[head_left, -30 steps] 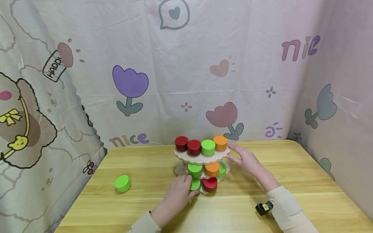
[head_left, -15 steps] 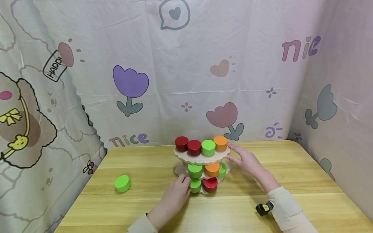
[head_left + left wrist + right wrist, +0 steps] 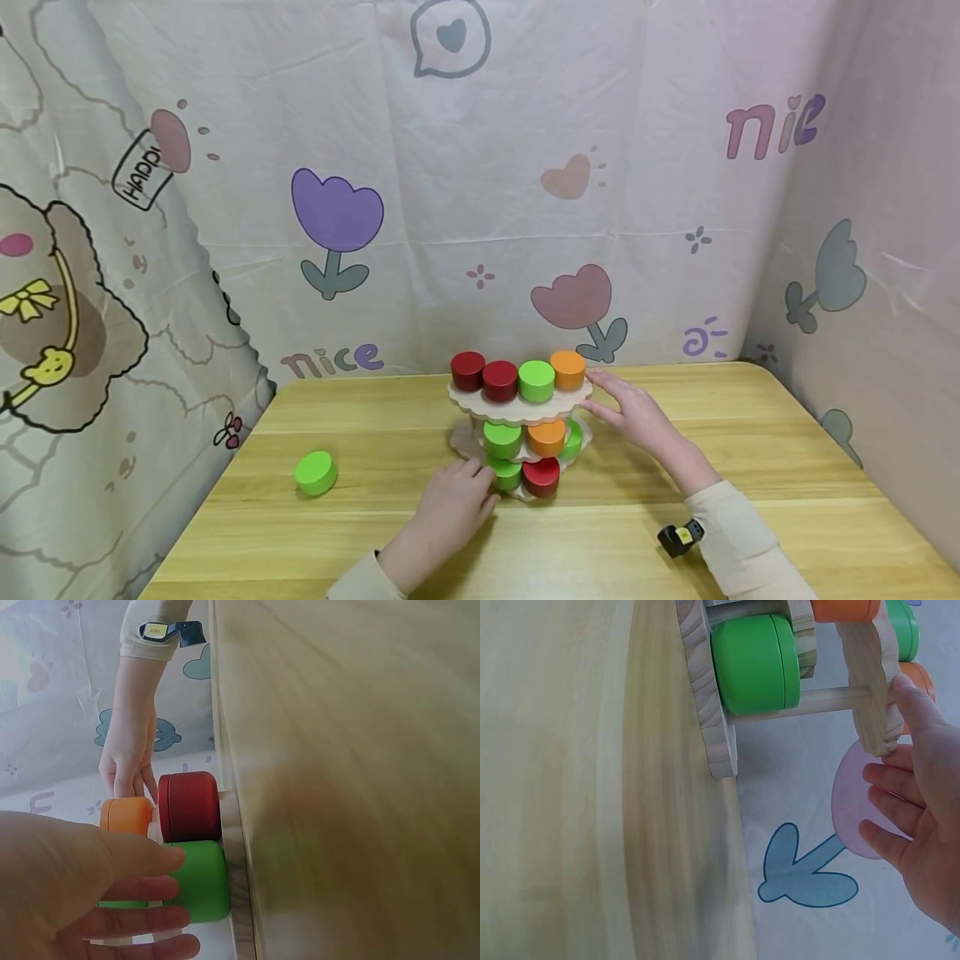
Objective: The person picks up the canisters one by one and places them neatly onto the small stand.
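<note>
A three-tier wooden stand (image 3: pixel 517 410) with scalloped shelves bears red, green and orange cylinders. My left hand (image 3: pixel 457 500) is at its front left, its thumb and fingertips touching a green cylinder (image 3: pixel 507 473) on the bottom tier. In the left wrist view, the fingers of the left hand (image 3: pixel 127 900) look fairly straight, not wrapped round that green cylinder (image 3: pixel 202 881). A red cylinder (image 3: pixel 541 477) stands beside it. My right hand (image 3: pixel 637 412) touches the right end of the top shelf; in the right wrist view its thumb (image 3: pixel 922 705) rests against the shelf's rim.
One loose green cylinder (image 3: pixel 316 473) lies on the wooden table (image 3: pixel 360 533) to the left. A black device (image 3: pixel 680 537) is by the right sleeve. A printed curtain (image 3: pixel 480 183) hangs behind the table and at both sides.
My left hand drew back a little from the bottom tier, then came to the green cylinder again, which now sits slightly further right and deeper in. The right hand has stayed put.
</note>
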{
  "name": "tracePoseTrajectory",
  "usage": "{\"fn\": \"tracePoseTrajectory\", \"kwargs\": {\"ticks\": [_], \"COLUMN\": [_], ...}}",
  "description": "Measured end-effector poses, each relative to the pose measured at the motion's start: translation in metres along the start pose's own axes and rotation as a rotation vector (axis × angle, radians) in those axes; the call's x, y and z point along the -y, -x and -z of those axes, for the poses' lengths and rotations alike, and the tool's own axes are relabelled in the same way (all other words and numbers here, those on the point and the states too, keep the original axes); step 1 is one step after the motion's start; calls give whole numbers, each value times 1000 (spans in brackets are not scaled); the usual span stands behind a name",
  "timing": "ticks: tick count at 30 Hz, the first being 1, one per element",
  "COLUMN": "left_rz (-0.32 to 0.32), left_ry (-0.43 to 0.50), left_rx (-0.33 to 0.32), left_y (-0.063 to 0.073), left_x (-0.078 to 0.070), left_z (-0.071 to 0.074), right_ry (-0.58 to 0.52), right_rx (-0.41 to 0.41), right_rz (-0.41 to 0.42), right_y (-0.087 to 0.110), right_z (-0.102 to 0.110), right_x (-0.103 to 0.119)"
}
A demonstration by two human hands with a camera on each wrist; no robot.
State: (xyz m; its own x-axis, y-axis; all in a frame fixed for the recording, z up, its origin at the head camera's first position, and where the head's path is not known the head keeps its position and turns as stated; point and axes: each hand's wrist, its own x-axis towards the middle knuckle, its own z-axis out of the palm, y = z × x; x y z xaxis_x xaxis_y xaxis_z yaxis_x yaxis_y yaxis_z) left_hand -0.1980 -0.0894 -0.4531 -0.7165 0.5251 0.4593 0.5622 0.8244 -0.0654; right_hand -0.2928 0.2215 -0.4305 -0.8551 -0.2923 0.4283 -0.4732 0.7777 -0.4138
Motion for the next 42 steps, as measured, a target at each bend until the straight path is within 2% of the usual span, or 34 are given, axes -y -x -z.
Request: {"fn": "tracePoseTrajectory", "kwargs": {"ticks": [5,9,19,31,37,42], "left_rz": [-17,-5,76,172,165,151], "left_ry": [-3,0,-27,-122,-194,-208], "left_rx": [-43,-74,-46,-94,-133,-176], "left_y": [5,11,25,44,55,67], "left_x": [4,8,26,61,86,109], "left_z": [1,6,25,41,45,45], "right_ry": [-1,-1,1,1,-1,2], "right_rx": [-5,-3,3,10,10,12], "right_rz": [4,4,-3,-4,1,1], "right_y": [0,0,-1,-1,-1,-1], "right_z": [0,1,1,0,0,0], "right_x": [-1,0,0,0,0,0]}}
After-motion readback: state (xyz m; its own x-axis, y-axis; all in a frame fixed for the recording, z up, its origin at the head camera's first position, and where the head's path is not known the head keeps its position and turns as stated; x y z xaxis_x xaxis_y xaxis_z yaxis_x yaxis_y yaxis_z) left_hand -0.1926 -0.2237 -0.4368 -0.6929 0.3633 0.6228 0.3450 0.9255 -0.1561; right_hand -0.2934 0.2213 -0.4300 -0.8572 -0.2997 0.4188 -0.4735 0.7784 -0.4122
